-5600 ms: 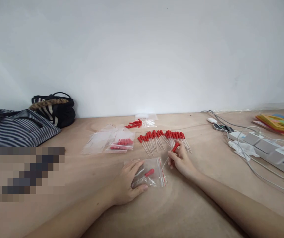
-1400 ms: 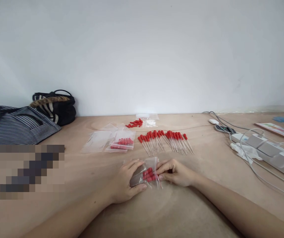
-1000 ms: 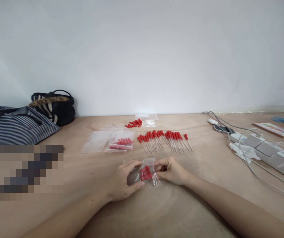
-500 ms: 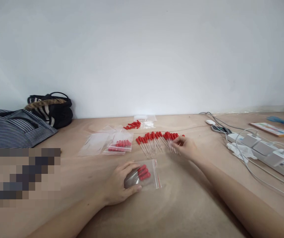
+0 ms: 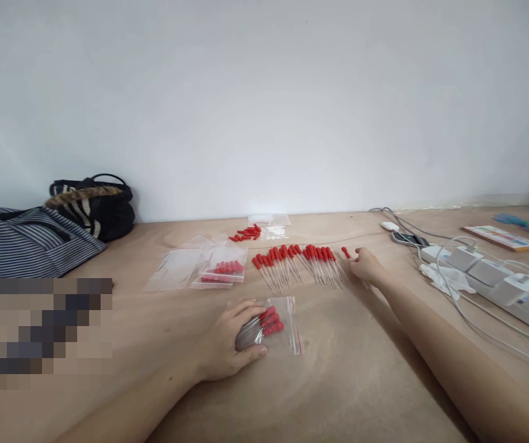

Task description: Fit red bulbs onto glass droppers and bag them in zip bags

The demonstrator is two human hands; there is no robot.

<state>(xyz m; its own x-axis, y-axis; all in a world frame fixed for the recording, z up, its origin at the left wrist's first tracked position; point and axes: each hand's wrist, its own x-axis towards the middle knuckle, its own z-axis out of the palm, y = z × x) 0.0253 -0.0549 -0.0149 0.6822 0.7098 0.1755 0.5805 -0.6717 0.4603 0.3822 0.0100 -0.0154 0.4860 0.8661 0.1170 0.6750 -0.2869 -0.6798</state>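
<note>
My left hand (image 5: pixel 227 344) is wrapped over the lower end of a clear zip bag (image 5: pixel 289 346), thumb on the near edge and fingers on the far edge. Several droppers with red bulbs (image 5: pixel 271 321) lie inside, their thin tubes partly under the palm. Farther right, my right hand (image 5: pixel 368 267) is closed at the tube end of a single dropper (image 5: pixel 345 252); its fingers hide the tube. Left of that hand, a fanned row of red-bulbed droppers (image 5: pixel 324 253) lies on the table, bulbs pointing away from me.
Flat zip bags (image 5: pixel 174 267) and a filled bag (image 5: pixel 227 268) lie left of the row. Loose red bulbs (image 5: pixel 248 232) and clear tubes (image 5: pixel 276 231) sit behind. A power strip (image 5: pixel 513 292) with cables is at right, bags (image 5: pixel 33 237) at far left.
My right hand has moved right, from the row's right end to the single dropper beside it. The left hand stays on the bag, which has barely shifted.
</note>
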